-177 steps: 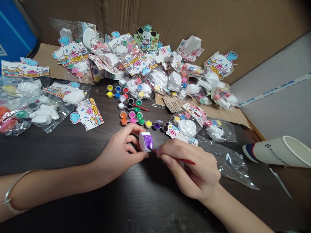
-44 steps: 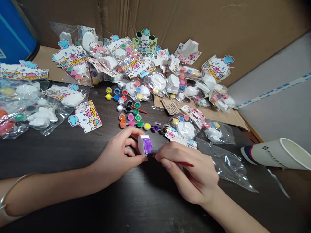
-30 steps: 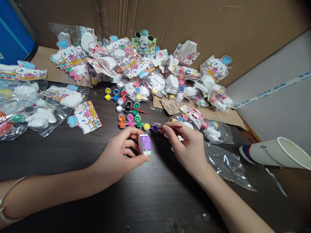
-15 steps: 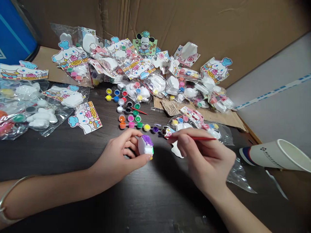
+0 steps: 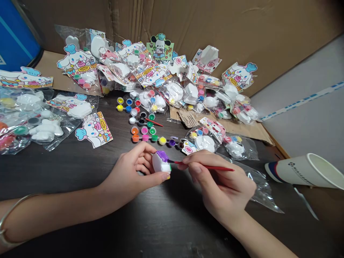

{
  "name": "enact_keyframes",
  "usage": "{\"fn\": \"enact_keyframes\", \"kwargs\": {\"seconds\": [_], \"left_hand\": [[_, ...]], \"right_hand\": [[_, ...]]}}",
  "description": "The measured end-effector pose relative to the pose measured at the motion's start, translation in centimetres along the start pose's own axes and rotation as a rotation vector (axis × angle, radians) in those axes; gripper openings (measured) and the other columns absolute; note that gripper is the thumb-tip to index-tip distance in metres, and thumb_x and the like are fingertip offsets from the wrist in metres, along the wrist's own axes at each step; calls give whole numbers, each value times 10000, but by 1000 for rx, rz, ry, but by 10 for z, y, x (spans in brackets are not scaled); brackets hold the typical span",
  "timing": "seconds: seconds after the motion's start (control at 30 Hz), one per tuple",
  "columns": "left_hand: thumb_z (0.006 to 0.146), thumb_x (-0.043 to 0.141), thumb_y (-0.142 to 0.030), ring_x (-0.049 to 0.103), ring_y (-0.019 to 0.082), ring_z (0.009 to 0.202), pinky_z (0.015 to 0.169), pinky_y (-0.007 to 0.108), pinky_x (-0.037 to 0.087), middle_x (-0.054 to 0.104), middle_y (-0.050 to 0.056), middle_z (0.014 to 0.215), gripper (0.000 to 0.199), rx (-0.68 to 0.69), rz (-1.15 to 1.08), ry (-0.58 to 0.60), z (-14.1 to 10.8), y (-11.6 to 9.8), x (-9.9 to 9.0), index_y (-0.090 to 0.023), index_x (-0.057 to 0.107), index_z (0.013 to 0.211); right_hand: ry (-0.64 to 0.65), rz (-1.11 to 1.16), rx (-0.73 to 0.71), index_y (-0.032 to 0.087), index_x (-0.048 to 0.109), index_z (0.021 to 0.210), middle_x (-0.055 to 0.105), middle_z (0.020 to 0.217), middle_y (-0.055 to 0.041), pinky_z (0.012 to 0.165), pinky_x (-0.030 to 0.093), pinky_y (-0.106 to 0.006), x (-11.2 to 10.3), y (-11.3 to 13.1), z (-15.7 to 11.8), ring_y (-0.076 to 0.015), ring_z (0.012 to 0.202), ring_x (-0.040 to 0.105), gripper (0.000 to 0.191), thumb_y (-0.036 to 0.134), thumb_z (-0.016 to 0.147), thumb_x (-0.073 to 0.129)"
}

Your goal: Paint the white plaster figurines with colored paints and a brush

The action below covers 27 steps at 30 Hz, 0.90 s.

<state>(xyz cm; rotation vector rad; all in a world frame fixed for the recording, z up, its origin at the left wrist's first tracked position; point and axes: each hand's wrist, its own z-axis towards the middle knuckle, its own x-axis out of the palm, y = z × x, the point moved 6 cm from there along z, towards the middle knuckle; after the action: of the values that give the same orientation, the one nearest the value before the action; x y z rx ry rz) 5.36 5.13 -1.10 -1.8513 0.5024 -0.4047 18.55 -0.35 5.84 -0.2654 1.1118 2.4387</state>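
Observation:
My left hand (image 5: 141, 168) pinches a small white plaster figure (image 5: 159, 165) between thumb and fingers, above the dark table. Purple paint covers its top, and a bit of green shows at its right side. My right hand (image 5: 223, 181) is closed round a thin red paintbrush (image 5: 212, 167); the dark bristle tip touches the purple patch or lies right at its edge. Just beyond the hands stand small open paint pots: a purple pot (image 5: 172, 143), a yellow pot (image 5: 162, 141) and an orange pot (image 5: 135, 138) among several others.
A second red brush (image 5: 154, 122) lies by the black and green pots. Bagged plaster figures with cartoon cards (image 5: 156, 76) pile up along the cardboard wall (image 5: 215, 28). At the right is a white paper cup (image 5: 303, 170), near a clear plastic bag (image 5: 262, 190).
My right hand has moved left and a little down, bringing the brush tip from beside the dark paint pot onto the figure. My left hand holds the figure almost unmoved.

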Motion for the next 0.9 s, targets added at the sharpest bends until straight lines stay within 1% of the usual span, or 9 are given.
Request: {"fn": "enact_keyframes", "kwargs": {"seconds": [0.07,0.13,0.23,0.4,0.57,0.67,0.77,0.83,0.9], "left_hand": [[594,735,-248,553,95,629,587,222,458,587,-48,683,316,4,3,7,0,0,0,-192,526,824],[595,735,-247,553,95,628,586,222,455,586,-49,680,314,6,5,13,0,0,0,-191,525,822],[599,738,-250,556,96,632,595,227,459,590,-47,689,322,7,7,13,0,1,0,-190,522,831],[603,747,-255,556,96,642,599,229,462,597,-44,715,331,20,14,11,-1,1,0,-189,524,838],[605,740,-255,566,105,647,604,238,467,602,-38,713,327,13,11,13,0,1,0,-191,524,842],[592,744,-265,566,111,643,604,246,468,600,-36,703,342,10,18,4,1,1,0,-191,521,841],[586,745,-263,559,107,629,590,242,464,596,-39,692,334,17,16,4,0,0,0,-191,524,827],[586,741,-254,561,105,625,585,239,464,599,-40,691,322,21,7,5,-1,0,0,-191,527,819],[589,739,-248,568,108,632,590,240,467,605,-36,699,314,22,3,6,-2,0,0,-191,531,817]], "right_hand": [[-3,23,-13,173,632,827,657,710,-16,586,503,-229,0,1,-1,-102,617,612,199,-7,806,549],[27,34,-19,169,631,845,666,732,-23,601,507,-230,3,1,-3,-101,629,619,199,-9,808,550],[53,14,-19,165,621,821,644,696,-15,585,496,-231,5,0,-3,-104,625,612,188,-7,810,546],[-23,7,-18,175,623,830,628,684,-7,572,488,-256,-1,0,-2,-113,593,597,200,-4,811,538],[67,29,-4,169,627,811,631,664,-12,544,486,-249,4,1,-1,-116,575,595,194,-2,809,536],[34,37,-3,174,614,793,610,642,-2,532,477,-249,2,0,-1,-112,562,580,201,-1,812,519],[6,32,-9,183,619,832,637,688,-17,558,495,-283,1,0,-1,-131,584,603,200,10,820,520],[45,34,-9,179,621,836,650,703,-27,567,504,-286,4,0,-1,-134,596,610,192,14,822,525],[83,42,2,173,617,816,638,674,-19,556,497,-267,6,-1,-1,-125,593,603,188,8,820,525]]}}
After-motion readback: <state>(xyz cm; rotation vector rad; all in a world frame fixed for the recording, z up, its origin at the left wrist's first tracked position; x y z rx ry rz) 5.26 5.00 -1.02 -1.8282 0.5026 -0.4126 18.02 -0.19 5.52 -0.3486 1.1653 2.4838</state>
